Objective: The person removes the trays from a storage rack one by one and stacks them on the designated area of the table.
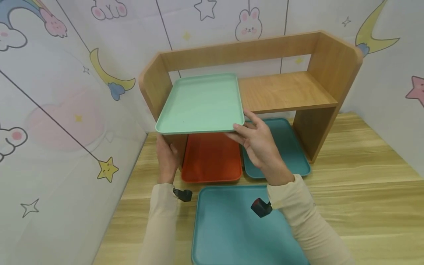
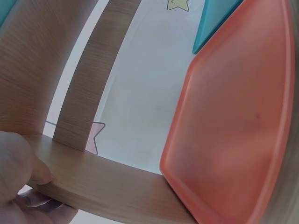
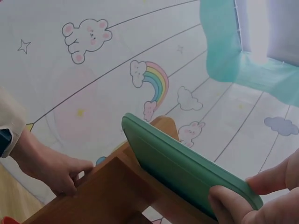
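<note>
A light green tray is over the left part of the wooden desktop shelf, its near edge jutting out past the shelf board. My right hand pinches the tray's near right corner; in the right wrist view the thumb and fingers lie on opposite faces of it. Below the tray's left corner, my left hand grips the shelf's left side panel. The left wrist view shows the thumb on one face of that panel and fingers round its edge. Whether the tray touches the board is hidden.
Under the shelf lie a red-orange tray at left and a teal tray at right. Another teal tray lies on the wood-grain table in front. A patterned white wall covering stands close on the left.
</note>
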A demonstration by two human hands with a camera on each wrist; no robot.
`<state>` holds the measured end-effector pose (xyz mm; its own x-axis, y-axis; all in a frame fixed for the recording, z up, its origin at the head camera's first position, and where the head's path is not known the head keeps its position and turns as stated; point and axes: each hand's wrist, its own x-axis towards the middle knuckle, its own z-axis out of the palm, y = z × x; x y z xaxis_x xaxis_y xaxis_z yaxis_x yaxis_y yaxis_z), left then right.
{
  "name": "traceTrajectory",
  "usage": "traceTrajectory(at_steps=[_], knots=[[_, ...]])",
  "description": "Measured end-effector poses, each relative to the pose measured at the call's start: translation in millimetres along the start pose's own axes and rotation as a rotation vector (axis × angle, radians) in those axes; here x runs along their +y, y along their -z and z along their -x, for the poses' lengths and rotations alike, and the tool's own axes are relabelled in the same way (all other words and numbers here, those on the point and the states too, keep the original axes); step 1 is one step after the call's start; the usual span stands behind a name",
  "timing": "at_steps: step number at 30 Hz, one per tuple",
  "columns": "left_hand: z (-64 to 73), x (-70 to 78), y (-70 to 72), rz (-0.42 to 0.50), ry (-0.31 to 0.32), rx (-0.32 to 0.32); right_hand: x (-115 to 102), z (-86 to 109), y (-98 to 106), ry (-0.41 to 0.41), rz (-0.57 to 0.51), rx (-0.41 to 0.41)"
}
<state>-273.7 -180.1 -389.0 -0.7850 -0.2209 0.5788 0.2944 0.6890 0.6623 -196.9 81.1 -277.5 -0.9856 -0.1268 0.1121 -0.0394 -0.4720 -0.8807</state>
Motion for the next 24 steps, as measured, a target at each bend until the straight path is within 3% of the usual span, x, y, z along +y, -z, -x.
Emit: traceTrajectory(at_steps=[12, 24], knots=[[-1.4, -1.3, -0.3, 0.014, 0.015, 0.012, -10, 9.1, 8, 0.040, -0.073, 0.002], [-0.7, 0.5, -1.7, 0.011, 0.045, -0.015, -19, 27.9, 32, 0.099, -0.154, 0.002]])
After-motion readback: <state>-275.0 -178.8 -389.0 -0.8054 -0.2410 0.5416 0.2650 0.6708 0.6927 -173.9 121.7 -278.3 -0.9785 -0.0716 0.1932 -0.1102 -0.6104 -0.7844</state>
